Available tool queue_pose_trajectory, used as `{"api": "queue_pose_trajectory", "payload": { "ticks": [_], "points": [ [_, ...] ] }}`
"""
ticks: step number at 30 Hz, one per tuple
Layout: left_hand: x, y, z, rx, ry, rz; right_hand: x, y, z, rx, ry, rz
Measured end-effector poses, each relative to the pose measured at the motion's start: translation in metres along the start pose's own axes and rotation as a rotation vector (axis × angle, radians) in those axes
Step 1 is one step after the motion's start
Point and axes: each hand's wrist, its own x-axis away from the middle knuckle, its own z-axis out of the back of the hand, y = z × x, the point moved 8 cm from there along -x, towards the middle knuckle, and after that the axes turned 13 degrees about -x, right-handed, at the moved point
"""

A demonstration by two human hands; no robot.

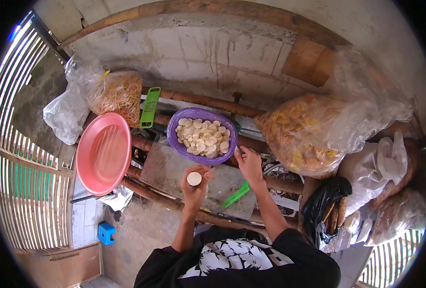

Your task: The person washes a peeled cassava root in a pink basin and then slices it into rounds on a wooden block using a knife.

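My left hand (pixel 195 188) is closed around a peeled root (pixel 194 178), whose round, pale cut end faces up. In front of it sits an oval purple basin (pixel 174 147) heaped with thin, round, whitish slices (pixel 204 136). My right hand (pixel 249 165) is at the basin's right edge, with curled fingers gripping the rim. Below that hand, a bright green handled tool (pixel 236 195) lies on a grey board (pixel 167 165); its working end is hard to make out. A flat green slicer (pixel 150 107) with a slotted end leans left of the basin.
An empty pink basin (pixel 81 158) stands tilted at the left, beside a bag of yellowish strips (pixel 118 93). Large clear bags of yellow-orange pieces (pixel 301 134) and a black plastic bag (pixel 321 206) crowd the right. Wooden poles (pixel 150 190) support the board; a blue stool (pixel 106 233) is on the floor.
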Motion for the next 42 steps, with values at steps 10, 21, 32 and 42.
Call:
{"api": "queue_pose_trajectory", "payload": {
  "ticks": [10, 21, 32, 42],
  "points": [
    [0.000, -0.003, -0.013, -0.002, -0.012, -0.020, 0.038, 0.005, 0.058, -0.161, 0.182, -0.031],
    [-0.013, 0.000, 0.018, 0.423, 0.120, 0.014, 0.077, -0.103, -0.044, -0.349, -0.484, 0.188],
    [-0.033, -0.023, 0.108, -0.026, -0.146, 0.038, 0.074, -0.129, -0.125, -0.434, -0.363, 0.004],
    [-0.088, -0.065, 0.192, -0.952, 0.059, -0.276, 0.004, -0.143, -0.233, 0.164, -0.490, 0.166]
  ]
}}
